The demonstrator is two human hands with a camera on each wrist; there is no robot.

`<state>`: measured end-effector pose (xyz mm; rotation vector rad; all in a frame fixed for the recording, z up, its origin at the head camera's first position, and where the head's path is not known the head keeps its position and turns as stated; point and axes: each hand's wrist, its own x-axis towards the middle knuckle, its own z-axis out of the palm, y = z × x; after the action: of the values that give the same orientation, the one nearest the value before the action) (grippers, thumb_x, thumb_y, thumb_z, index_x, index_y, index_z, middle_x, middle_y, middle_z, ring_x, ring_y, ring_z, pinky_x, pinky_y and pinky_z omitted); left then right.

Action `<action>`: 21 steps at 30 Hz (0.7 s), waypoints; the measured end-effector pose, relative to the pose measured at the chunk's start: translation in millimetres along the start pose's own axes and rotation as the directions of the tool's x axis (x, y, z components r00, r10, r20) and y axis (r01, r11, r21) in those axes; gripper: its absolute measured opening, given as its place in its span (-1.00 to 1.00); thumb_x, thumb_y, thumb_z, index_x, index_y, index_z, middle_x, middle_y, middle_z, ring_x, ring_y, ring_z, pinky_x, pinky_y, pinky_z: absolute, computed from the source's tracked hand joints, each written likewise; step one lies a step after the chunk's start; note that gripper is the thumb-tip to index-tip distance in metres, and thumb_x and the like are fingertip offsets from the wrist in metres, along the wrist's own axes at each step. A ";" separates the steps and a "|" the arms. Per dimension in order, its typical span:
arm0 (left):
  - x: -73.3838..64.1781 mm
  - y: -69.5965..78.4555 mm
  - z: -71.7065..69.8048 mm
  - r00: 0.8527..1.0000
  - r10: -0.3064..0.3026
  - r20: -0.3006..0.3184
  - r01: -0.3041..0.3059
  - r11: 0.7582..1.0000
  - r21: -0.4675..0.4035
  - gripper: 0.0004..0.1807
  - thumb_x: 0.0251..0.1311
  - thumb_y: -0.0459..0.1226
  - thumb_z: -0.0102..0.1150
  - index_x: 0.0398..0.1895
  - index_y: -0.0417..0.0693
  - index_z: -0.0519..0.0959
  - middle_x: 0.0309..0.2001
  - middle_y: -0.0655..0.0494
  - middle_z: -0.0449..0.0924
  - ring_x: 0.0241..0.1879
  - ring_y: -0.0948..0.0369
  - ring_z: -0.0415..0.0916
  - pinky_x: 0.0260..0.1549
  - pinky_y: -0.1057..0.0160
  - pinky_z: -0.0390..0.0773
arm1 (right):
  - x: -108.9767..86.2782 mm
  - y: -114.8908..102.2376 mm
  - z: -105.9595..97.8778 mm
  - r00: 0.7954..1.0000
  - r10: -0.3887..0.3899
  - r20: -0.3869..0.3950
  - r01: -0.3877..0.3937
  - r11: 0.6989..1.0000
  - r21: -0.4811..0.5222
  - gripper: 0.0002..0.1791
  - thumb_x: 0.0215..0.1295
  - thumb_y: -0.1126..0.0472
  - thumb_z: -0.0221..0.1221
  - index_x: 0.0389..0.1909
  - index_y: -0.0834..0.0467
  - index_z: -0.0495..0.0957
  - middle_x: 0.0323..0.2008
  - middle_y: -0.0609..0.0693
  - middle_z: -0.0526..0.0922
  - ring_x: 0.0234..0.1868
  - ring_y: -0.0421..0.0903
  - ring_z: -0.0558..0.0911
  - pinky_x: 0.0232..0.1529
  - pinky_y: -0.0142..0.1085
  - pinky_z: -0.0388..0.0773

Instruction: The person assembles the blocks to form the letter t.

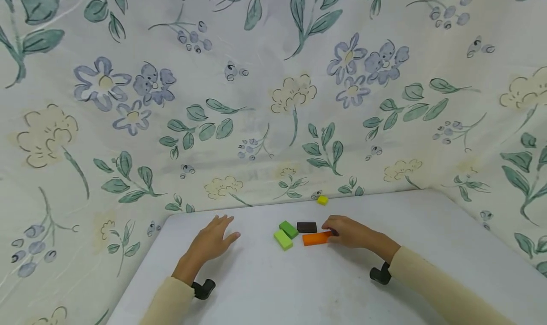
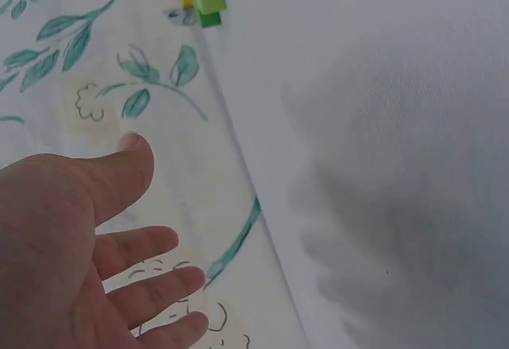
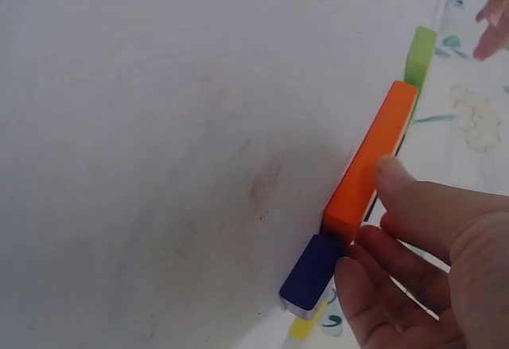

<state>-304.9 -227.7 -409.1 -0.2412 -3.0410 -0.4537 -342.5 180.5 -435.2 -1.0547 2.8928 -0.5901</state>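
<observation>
My left hand (image 1: 211, 239) hovers over the white table's left side with its fingers spread and nothing in its grasp; the left wrist view shows its thumb and fingers apart. The right hand (image 1: 348, 231) is at the right end of an orange block (image 1: 314, 239). In the right wrist view its thumb overlaps the orange block's edge, and its bent fingers are beside a dark blue block (image 3: 312, 272). Whether they pinch either block is unclear. A dark brown block (image 1: 306, 227) lies behind the orange one. Left of these sit a green block (image 1: 288, 229) and a light green block (image 1: 283, 240).
A small yellow block (image 1: 322, 200) lies near the far edge of the white table (image 1: 273, 287). Floral cloth (image 1: 256, 92) rises behind the table and along both sides. Each wrist carries a black camera mount (image 1: 204, 289).
</observation>
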 end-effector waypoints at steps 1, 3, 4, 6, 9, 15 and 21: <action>-0.3 2.3 1.2 1.000 -0.003 0.001 0.003 1.000 -0.011 -0.30 0.38 0.05 0.13 0.48 -0.06 0.29 0.50 -0.18 0.21 0.54 -0.20 -0.01 0.42 -0.31 0.14 | 0.9 -0.6 0.5 1.000 -0.002 0.000 0.002 1.000 -0.006 -0.65 0.18 0.25 0.40 0.00 0.19 0.66 -0.11 -0.01 0.70 -0.15 -0.15 0.60 -0.01 -0.26 0.68; -1.1 6.9 3.3 1.000 -0.003 -0.001 0.003 1.000 -0.026 -0.32 0.37 0.04 0.15 0.46 -0.05 0.33 0.48 -0.18 0.26 0.53 -0.19 0.04 0.41 -0.31 0.16 | 2.3 -1.5 1.6 1.000 -0.006 0.004 0.006 1.000 -0.014 -0.67 0.17 0.27 0.41 -0.03 0.18 0.67 -0.14 -0.03 0.70 -0.17 -0.16 0.59 -0.02 -0.26 0.68; -1.3 8.9 4.4 1.000 -0.001 -0.002 0.001 0.999 -0.032 -0.33 0.37 0.03 0.16 0.44 -0.06 0.35 0.46 -0.17 0.29 0.52 -0.19 0.06 0.41 -0.30 0.18 | 3.1 -1.9 2.0 1.000 -0.007 0.008 0.007 1.000 -0.018 -0.68 0.18 0.27 0.41 -0.04 0.18 0.68 -0.15 -0.04 0.70 -0.18 -0.17 0.59 -0.02 -0.27 0.68; -2.3 11.8 7.6 1.000 0.006 -0.007 -0.007 0.999 -0.033 -0.35 0.36 0.03 0.17 0.42 -0.06 0.38 0.44 -0.16 0.34 0.51 -0.17 0.11 0.41 -0.28 0.21 | 4.5 -2.6 3.1 1.000 -0.017 0.014 0.017 1.000 -0.022 -0.70 0.18 0.28 0.40 -0.04 0.17 0.68 -0.16 -0.05 0.70 -0.19 -0.18 0.56 -0.04 -0.28 0.67; -2.1 15.9 12.5 1.000 0.024 -0.016 -0.024 0.999 -0.035 -0.37 0.35 0.03 0.18 0.39 -0.06 0.41 0.41 -0.13 0.39 0.49 -0.15 0.16 0.40 -0.25 0.24 | 5.1 -2.8 3.6 0.999 -0.032 0.019 0.033 0.999 -0.025 -0.71 0.19 0.30 0.39 -0.05 0.19 0.68 -0.16 -0.03 0.69 -0.19 -0.17 0.55 -0.03 -0.27 0.67; -1.2 19.6 18.9 0.999 0.034 -0.030 -0.035 0.998 -0.047 -0.39 0.36 0.03 0.17 0.38 -0.04 0.43 0.40 -0.11 0.41 0.47 -0.15 0.20 0.39 -0.24 0.26 | 4.3 -4.5 3.5 0.999 -0.045 0.026 0.046 0.998 -0.031 -0.71 0.19 0.29 0.39 -0.05 0.19 0.69 -0.17 -0.02 0.69 -0.19 -0.15 0.56 -0.02 -0.26 0.67; -1.1 25.3 18.6 0.999 0.017 -0.028 -0.019 0.998 -0.067 -0.39 0.37 0.04 0.16 0.38 -0.02 0.42 0.40 -0.10 0.40 0.48 -0.14 0.19 0.40 -0.24 0.25 | 4.2 -6.9 -0.1 0.998 -0.044 0.033 0.045 0.999 -0.029 -0.72 0.20 0.29 0.38 -0.05 0.21 0.69 -0.19 -0.02 0.66 -0.20 -0.15 0.54 -0.04 -0.27 0.67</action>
<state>-300.3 -198.5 -419.7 -0.2629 -2.9980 -0.5540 -341.5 173.0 -432.2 -1.1248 2.8660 -0.5284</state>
